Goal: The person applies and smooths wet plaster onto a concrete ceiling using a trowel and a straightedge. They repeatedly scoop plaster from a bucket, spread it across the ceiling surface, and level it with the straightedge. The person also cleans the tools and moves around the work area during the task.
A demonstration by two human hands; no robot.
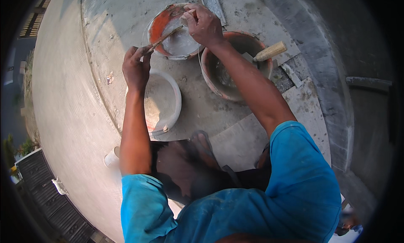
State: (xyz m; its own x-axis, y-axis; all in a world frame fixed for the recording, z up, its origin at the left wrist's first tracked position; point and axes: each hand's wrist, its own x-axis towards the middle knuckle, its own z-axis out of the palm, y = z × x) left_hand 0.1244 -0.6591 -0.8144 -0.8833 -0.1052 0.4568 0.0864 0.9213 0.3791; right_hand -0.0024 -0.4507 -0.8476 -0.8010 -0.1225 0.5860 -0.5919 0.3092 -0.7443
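My left hand (136,68) is closed on one end of a thin brown stick (166,38), which slants up to the right over an orange bucket (159,22). Pale grey wet material coats the inside of that bucket. Beyond the stick's far end, my right hand (205,26) is pinched together above the bucket's right side. A small pale lump shows at its fingertips, too unclear to name. Under my right forearm stands a second orange bucket (206,68), caked with grey. A tool with a wooden handle (270,51) and a flat metal blade rests across it.
A third bucket (178,93) with a pale rim stands below my left hand. Flat boards (235,138) lie to the right, near a grey wall base (332,75). A white cup-like container (112,157) sits by my left elbow. A dark gate (46,192) is at lower left.
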